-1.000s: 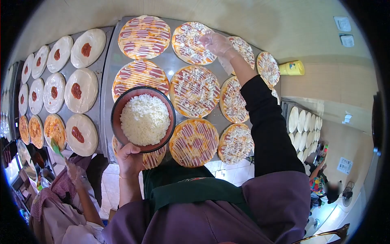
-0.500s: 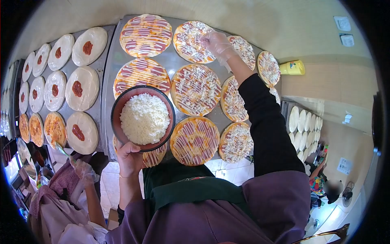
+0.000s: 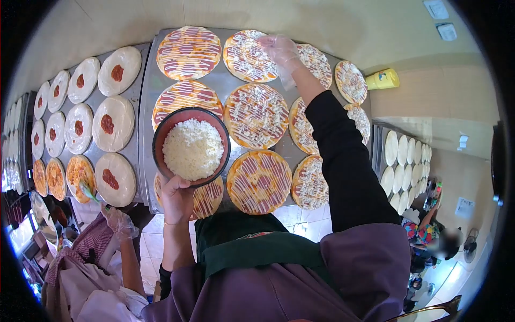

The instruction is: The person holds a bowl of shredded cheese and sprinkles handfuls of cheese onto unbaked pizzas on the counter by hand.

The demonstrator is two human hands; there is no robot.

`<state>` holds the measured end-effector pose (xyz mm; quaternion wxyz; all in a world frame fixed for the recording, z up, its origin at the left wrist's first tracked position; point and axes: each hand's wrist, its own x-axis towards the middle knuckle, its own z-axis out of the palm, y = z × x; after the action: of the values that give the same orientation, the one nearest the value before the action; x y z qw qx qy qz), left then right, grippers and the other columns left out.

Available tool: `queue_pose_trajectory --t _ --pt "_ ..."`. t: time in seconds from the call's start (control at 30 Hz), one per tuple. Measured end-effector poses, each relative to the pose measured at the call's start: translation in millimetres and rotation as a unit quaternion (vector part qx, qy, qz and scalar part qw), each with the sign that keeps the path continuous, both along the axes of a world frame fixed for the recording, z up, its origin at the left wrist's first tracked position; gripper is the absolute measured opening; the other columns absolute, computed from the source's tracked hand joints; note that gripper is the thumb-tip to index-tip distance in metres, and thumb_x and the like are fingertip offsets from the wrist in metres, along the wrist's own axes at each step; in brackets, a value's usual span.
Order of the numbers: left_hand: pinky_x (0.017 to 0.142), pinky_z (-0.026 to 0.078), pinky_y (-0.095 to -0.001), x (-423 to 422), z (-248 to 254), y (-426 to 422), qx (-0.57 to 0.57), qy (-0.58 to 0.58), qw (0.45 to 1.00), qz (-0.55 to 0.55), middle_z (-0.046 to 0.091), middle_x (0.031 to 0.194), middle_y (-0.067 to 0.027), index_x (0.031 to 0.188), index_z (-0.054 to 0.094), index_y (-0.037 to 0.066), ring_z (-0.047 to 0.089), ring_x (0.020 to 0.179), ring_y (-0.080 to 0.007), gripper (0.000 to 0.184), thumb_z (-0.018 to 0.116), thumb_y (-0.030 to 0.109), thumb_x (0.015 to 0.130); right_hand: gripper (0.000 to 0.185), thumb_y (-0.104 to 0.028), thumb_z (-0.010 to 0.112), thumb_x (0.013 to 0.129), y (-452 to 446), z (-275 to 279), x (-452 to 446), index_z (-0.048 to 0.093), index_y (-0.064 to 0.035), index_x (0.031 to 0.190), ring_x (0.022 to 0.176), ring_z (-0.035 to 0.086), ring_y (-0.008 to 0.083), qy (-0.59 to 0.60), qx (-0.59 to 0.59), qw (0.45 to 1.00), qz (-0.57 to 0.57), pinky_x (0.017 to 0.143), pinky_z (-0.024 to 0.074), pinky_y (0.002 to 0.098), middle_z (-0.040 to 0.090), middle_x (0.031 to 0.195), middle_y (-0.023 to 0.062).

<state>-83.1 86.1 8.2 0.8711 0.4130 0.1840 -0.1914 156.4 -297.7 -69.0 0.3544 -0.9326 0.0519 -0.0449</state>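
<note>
No lettering can be read. The print [image 3: 260, 235] on the green apron [image 3: 268, 256] and the white wall sheet [image 3: 465, 207] are too small.

Right hand [image 3: 281, 49]: clear plastic glove [image 3: 288, 63], loose cuff.
Right sleeve [image 3: 347, 161]: black, long, creased.
Left wrist: thin band [image 3: 172, 223].
Left sleeve [image 3: 165, 280]: black edge showing.
Overgarment [image 3: 252, 292]: purple, draped, seamed.
Apron [image 3: 265, 252]: dark green, small red-and-white print [image 3: 262, 234].

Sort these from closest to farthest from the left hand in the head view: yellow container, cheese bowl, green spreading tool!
1. Cheese bowl: held in the left hand.
2. Green spreading tool: off to the left, in another person's gloved hand.
3. Yellow container: upper right, past the pizzas.
</note>
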Motion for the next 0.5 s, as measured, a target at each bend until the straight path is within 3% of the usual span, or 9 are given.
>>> queue_pose_trajectory --t 0.03,0.1,0.13,0.2,0.23,0.3,0.43,0.5 --pt "0.09 0.048 -0.0366 2 -2 -1 0.007 -0.013 1.0 0.001 0.039 0.135 -0.0107 0.14 0.027 0.012 0.048 0.116 -0.0268 0.08 0.041 -0.005 0.063 0.021 -0.014 0.063 0.085 1 0 -3 0.067 -0.0049 0.104 0.087 0.064 0.0116 -0.002 0.002 1.0 -0.004 0.08 0.0488 0.0241 0.069 0.098 0.008" --pt "0.088 0.049 -0.0381 4 -1 -3 0.009 -0.022 1.0 -0.013 0.039 0.133 -0.0105 0.139 0.027 0.012 0.048 0.115 -0.0272 0.079 0.041 -0.006 0.063 0.024 -0.019 0.066 0.081 5 3 -15 0.068 -0.0098 0.103 0.084 0.066 0.023 -0.039 0.034 0.998 -0.019 0.078 0.0509 0.0308 0.068 0.098 0.0124" --pt "0.085 0.051 -0.0397 7 0 -6 0.01 -0.026 0.999 -0.022 0.04 0.131 -0.0104 0.139 0.027 0.013 0.049 0.114 -0.0277 0.079 0.04 -0.006 0.063 0.024 -0.019 0.066 0.081 12 13 -23 0.068 -0.0098 0.103 0.084 0.066 0.023 -0.042 0.036 0.998 -0.026 0.078 0.0509 0.0308 0.068 0.098 0.0124" --pt "0.08 0.054 -0.044 15 -11 -8 0.021 -0.019 0.999 -0.018 0.041 0.128 -0.011 0.136 0.027 0.013 0.05 0.111 -0.0285 0.076 0.04 -0.006 0.064 0.026 -0.01 0.064 0.085 28 40 -44 0.062 0.0017 0.108 0.087 0.065 0.0172 -0.01 0.389 0.921 -0.031 0.079 0.0519 0.0294 0.067 0.097 0.0107" --pt "0.082 0.053 -0.0488 18 -9 -11 0.047 -0.033 0.998 -0.029 0.043 0.129 -0.0122 0.135 0.03 0.012 0.051 0.111 -0.0318 0.072 0.042 -0.003 0.065 0.026 -0.01 0.064 0.085 36 56 -58 0.062 0.0017 0.108 0.087 0.065 0.0172 -0.015 0.39 0.92 -0.038 0.079 0.0519 0.0294 0.067 0.097 0.0107" --pt "0.082 0.051 -0.0574 24 -4 -18 0.059 -0.045 0.996 -0.05 0.042 0.132 -0.0134 0.136 0.029 0.013 0.051 0.112 -0.0369 0.073 0.043 0.001 0.066 0.029 -0.01 0.065 0.084 57 88 -90 0.06 0.0042 0.109 0.088 0.065 0.0198 0.001 0.529 0.847 0.059 0.079 0.0527 0.0315 0.066 0.097 0.0111" --pt "0.081 0.051 -0.0585 35 1 -28 0.055 -0.02 0.997 -0.048 0.041 0.132 -0.014 0.136 0.028 0.012 0.05 0.113 -0.0379 0.073 0.043 0.001 0.066 0.026 -0.011 0.062 0.086 104 118 -144 0.061 0.0036 0.107 0.089 0.065 0.0179 0.047 0.494 0.86 0.118 0.08 0.0522 0.0305 0.066 0.099 0.0104" --pt "0.079 0.052 -0.0582 39 6 -29 0.026 -0.05 0.993 -0.101 0.041 0.131 -0.0144 0.135 0.028 0.013 0.05 0.112 -0.0385 0.072 0.043 -0.001 0.066 0.023 -0.009 0.058 0.085 123 121 -160 0.062 0.0031 0.105 0.09 0.064 0.0234 0.047 0.234 0.95 0.199 0.08 0.0514 0.0329 0.066 0.098 0.0129"
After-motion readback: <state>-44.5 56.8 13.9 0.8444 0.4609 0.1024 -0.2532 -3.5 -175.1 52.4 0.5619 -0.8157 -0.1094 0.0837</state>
